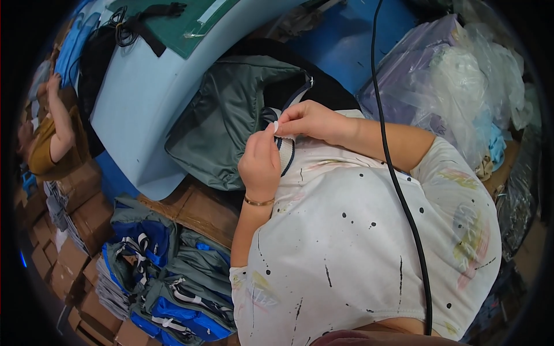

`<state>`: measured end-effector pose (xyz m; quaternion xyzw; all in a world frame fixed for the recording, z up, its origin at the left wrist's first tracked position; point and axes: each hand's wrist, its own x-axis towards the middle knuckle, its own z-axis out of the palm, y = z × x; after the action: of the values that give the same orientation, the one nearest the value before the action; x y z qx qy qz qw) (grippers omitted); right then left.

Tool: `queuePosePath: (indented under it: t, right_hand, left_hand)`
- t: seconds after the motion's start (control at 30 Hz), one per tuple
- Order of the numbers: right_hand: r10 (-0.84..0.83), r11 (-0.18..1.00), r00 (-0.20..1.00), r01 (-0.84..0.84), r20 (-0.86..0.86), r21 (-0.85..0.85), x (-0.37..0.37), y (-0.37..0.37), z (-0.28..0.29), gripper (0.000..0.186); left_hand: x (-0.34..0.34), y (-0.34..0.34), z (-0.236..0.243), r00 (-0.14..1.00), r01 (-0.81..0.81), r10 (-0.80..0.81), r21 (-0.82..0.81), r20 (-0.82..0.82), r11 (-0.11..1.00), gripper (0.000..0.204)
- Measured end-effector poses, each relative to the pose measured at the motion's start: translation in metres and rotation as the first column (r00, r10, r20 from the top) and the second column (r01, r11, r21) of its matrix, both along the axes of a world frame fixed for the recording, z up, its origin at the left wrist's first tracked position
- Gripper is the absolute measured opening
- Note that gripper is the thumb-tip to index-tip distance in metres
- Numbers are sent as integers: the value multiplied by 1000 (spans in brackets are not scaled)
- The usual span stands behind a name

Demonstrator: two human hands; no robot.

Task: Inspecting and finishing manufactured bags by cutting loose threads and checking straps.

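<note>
My left hand [261, 160], with a gold-coloured bracelet at the wrist, is closed in a pinch at the middle of the view. My right hand [316, 122] meets it from the right, also pinching. Between their fingertips is a small white piece [276, 126], too small to tell its kind. A grey-green fabric bag [216, 118] lies just beyond and to the left of my hands. A white strap with dark edges [287, 154] hangs under the fingers, and part of it is hidden by my hands.
A pale blue table [135, 104] carries a green sheet [184, 26] and a black cord. Stacked grey-and-blue bags [173, 277] lie lower left beside cardboard boxes [86, 213]. Plastic-wrapped bundles [456, 75] stand right. A black cable [398, 179] hangs in front. Another person [55, 132] is far left.
</note>
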<state>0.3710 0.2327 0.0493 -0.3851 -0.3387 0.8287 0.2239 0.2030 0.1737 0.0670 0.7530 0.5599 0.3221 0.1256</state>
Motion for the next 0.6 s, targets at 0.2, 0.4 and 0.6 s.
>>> queuePosePath:
  t: [0.2,0.4,0.6]
  right_hand:
    - [-3,999,1000,1,-28,-50,6,-3,-4,14]
    - [8,996,1000,-11,-25,-91,11,-9,10,13]
    - [-15,979,999,8,-31,-205,10,-9,5,13]
  left_hand:
    - [3,-3,5,999,29,-30,-17,-17,999,28]
    - [1,-3,5,992,97,-90,71,-91,993,21]
    - [1,-9,10,978,121,-120,-4,-172,993,31]
